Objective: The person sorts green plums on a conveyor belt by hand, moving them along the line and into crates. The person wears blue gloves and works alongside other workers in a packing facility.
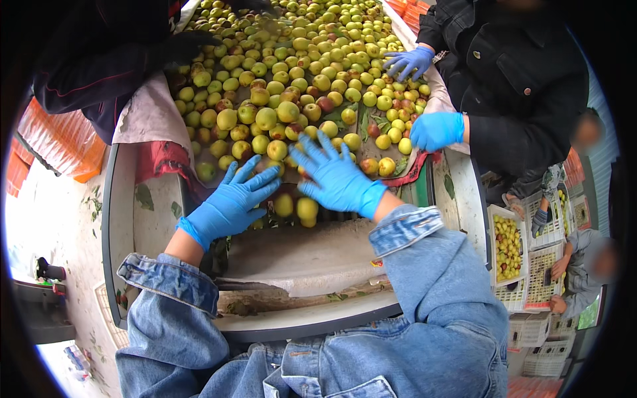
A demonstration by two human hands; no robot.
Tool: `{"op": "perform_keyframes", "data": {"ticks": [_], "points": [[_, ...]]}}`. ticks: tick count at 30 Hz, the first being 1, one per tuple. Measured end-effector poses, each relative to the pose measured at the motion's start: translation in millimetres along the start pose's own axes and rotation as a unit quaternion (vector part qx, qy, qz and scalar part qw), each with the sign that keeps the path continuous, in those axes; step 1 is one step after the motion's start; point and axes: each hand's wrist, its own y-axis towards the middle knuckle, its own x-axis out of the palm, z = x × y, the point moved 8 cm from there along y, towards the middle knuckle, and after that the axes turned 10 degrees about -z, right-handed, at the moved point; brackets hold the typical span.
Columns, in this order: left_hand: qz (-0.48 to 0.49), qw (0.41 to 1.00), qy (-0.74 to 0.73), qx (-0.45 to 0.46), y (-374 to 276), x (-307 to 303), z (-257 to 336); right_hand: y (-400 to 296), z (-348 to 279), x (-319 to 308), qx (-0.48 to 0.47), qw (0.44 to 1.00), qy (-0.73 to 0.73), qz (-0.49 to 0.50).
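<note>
Many green and reddish-brown jujube-like fruits (pixel 266 118) cover the sorting table before me, with some green leaves (pixel 366 124) among them. My left hand (pixel 229 201), in a blue glove, is spread at the near edge of the fruit, palm down, fingertips beside the nearest ones. My right hand (pixel 338 176), gloved alike, lies further forward with spread fingers reaching over the fruit. Between the two hands a few fruits (pixel 307 209) sit at the drop below the table's edge. Neither hand is closed on a fruit; what lies under the palms is hidden.
A co-worker's blue-gloved hands (pixel 437 131) are at the fruit's right side; another person in dark clothes leans in at the left. A white ledge (pixel 308 318) runs in front of me. Crates of fruit (pixel 507 248) and more people are at the right; an orange-wrapped stack (pixel 64 139) stands left.
</note>
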Motion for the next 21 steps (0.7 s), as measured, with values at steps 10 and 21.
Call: {"op": "perform_keyframes", "data": {"ticks": [10,21], "points": [[-0.03,0.987,0.056,-0.147,-5,-3,-19,-57,-16,6,-0.078,0.992,-0.059,-0.082],[-0.068,0.966,0.029,-0.249,-10,-4,-26,-71,28,24,0.066,0.995,-0.015,-0.067]]}}
